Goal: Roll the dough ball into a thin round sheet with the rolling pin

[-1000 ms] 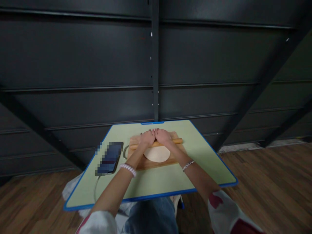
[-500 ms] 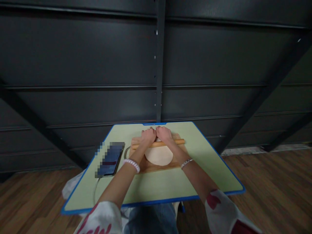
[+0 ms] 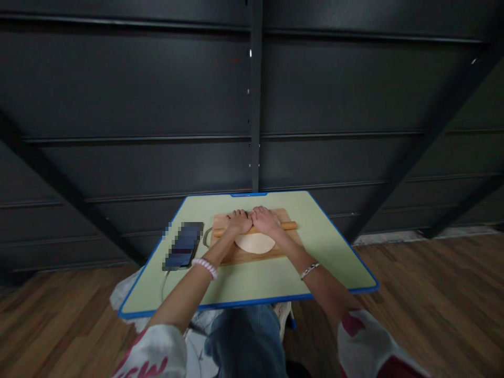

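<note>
A wooden rolling pin (image 3: pixel 289 226) lies crosswise over a round, flat sheet of pale dough (image 3: pixel 255 243). Beneath the dough is a wooden cutting board (image 3: pixel 291 245) with a looped handle at its left side. Both my hands rest on the pin side by side, nearly touching. My left hand (image 3: pixel 239 222) covers the pin's middle left, its fingers bent over the far side. My right hand (image 3: pixel 265 219) is closed over the pin just right of centre. The near part of the dough shows between my wrists; the hands and pin hide most of the far part.
The board sits on a small pale green table (image 3: pixel 334 268) edged in blue. A phone (image 3: pixel 183 247), partly pixelated, lies on the left with a cable (image 3: pixel 163 286) running from it. A dark panelled wall (image 3: pixel 177 105) rises behind the table; wooden flooring (image 3: pixel 433 294) surrounds it.
My hands have drawn the rolling pin a little towards me, so less dough shows on the near side. My fingers look less tightly curled. The view has shifted slightly.
</note>
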### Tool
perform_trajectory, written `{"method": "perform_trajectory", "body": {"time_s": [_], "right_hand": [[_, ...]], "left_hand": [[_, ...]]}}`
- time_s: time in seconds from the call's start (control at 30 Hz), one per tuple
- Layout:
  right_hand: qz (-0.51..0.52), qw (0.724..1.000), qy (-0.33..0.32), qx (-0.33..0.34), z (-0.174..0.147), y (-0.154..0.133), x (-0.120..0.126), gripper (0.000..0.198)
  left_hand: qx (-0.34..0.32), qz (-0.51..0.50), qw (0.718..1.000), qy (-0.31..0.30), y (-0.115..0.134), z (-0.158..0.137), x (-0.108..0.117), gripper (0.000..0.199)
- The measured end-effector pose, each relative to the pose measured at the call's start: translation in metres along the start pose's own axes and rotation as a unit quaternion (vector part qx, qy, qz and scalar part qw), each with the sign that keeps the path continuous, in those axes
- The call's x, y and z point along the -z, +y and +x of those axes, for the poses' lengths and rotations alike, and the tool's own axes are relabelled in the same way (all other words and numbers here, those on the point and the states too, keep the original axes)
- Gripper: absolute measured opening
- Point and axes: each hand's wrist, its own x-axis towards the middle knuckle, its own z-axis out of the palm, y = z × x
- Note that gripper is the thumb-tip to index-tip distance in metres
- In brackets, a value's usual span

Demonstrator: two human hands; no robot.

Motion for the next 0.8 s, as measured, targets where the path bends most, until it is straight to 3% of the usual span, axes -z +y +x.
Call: {"method": "perform_trajectory", "body": {"time_s": [0.27,0.5,0.8], "right_hand": [[0.008,0.997,0.070,0.019,-0.046,-0.008,-0.003,0.043],[0.022,0.993,0.110,0.022,-0.094,-0.020,0.005,0.046],[-0.017,0.988,0.143,0.048,-0.147,-0.029,-0.008,0.047]], "left_hand": [[-0.028,0.039,0.999,-0.012,-0.001,-0.033,-0.008,0.048],[-0.080,0.089,0.991,0.060,0.000,-0.078,-0.007,0.053],[-0.154,0.046,0.978,0.130,-0.006,-0.135,-0.010,0.043]]}}
